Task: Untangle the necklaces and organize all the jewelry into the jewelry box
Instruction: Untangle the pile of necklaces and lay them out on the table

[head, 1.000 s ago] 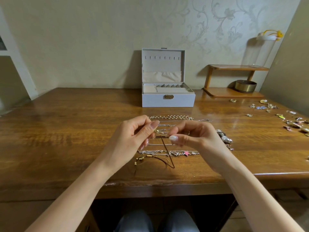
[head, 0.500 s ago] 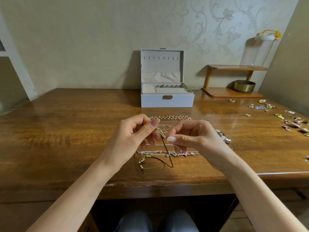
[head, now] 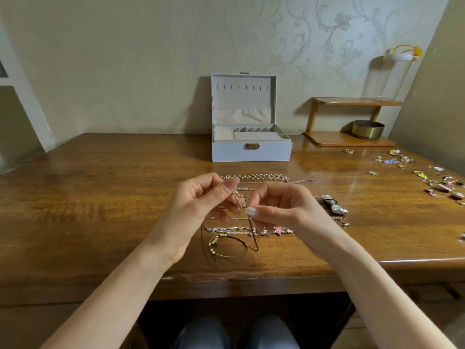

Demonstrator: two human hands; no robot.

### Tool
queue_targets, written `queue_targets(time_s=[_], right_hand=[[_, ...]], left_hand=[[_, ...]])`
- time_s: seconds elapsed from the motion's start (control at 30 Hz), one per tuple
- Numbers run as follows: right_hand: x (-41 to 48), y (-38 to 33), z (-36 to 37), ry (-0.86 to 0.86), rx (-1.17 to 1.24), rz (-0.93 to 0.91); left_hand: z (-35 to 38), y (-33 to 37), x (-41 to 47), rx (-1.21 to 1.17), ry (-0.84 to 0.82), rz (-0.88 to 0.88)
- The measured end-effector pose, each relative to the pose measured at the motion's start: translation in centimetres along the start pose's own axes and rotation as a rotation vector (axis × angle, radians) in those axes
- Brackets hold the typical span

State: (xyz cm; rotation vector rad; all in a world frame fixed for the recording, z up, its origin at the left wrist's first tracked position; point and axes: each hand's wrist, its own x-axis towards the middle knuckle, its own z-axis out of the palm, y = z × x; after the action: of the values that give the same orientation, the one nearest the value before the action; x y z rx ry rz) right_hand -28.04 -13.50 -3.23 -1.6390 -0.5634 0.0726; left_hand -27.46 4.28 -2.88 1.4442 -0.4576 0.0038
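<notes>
My left hand (head: 198, 207) and my right hand (head: 284, 210) are raised just above the table, pinching a tangle of a thin gold chain (head: 239, 199) and a brown cord necklace (head: 253, 235) between their fingertips. The cord's loop with gold beads hangs down and lies on the wood. Several untangled chains lie in rows beneath the hands, among them a gold link chain (head: 255, 176) and a silver chain with a pink star (head: 278, 231). A white jewelry box (head: 251, 152) stands open at the back centre of the table.
Several small earrings and charms (head: 437, 181) are scattered on the table's right side. A silver pendant (head: 334, 206) lies right of my right hand. A wooden shelf (head: 349, 139) with a brass bowl (head: 367, 129) and a glass dome stands at the back right.
Both hands have risen slightly and come closer together, working the knot. The cord's loop has shifted a little on the table.
</notes>
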Motion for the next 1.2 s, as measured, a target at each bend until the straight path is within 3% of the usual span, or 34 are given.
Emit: queue_targets(time_s=[0.23,0.5,0.63,0.97,1.2], right_hand=[[-0.1,0.6,0.0,0.063,-0.001,-0.023],[0.1,0.7,0.5,-0.057,0.165,0.09],[0.3,0.7,0.9,-0.073,0.114,0.136],[-0.1,0.1,-1.1,0.144,0.096,-0.002],[-0.6,1.3,-3.2,0.19,0.224,-0.077]], left_hand=[[-0.1,0.0,-0.1,-0.06,-0.047,-0.083],[-0.4,-0.3,0.1,0.12,-0.013,0.004],[-0.5,-0.3,0.0,0.169,-0.014,0.0],[-1.8,0.1,-0.1,0.44,-0.131,0.057],[-3.2,0.0,0.2,-0.057,-0.023,-0.004]])
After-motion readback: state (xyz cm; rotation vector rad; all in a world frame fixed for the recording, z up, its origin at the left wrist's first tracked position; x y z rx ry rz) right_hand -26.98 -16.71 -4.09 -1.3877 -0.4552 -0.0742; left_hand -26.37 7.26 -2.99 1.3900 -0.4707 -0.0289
